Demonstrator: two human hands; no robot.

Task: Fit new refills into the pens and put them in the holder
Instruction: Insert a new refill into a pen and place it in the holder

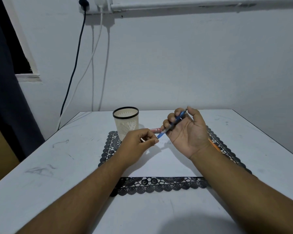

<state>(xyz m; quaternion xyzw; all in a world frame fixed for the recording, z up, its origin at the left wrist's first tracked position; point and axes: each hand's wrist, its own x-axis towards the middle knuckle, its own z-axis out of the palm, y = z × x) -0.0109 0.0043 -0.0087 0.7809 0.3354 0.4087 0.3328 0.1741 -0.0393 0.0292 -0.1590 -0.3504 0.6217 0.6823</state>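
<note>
Lying slantwise at frame centre, blue pen (173, 123) gripped in curled right hand (186, 130), palm up. Left hand (139, 142) pinches something small at its tip, item unclear. Cream holder (126, 123) upright just left; red case (155, 130) behind.

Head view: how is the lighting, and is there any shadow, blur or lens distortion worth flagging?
Head view: dim, cool, even light with no glare; a soft dark shadow falls on the table at the bottom edge; wide-angle bending shows in the wall pipe; the blue pen in the right hand and the left hand look slightly soft.
</note>
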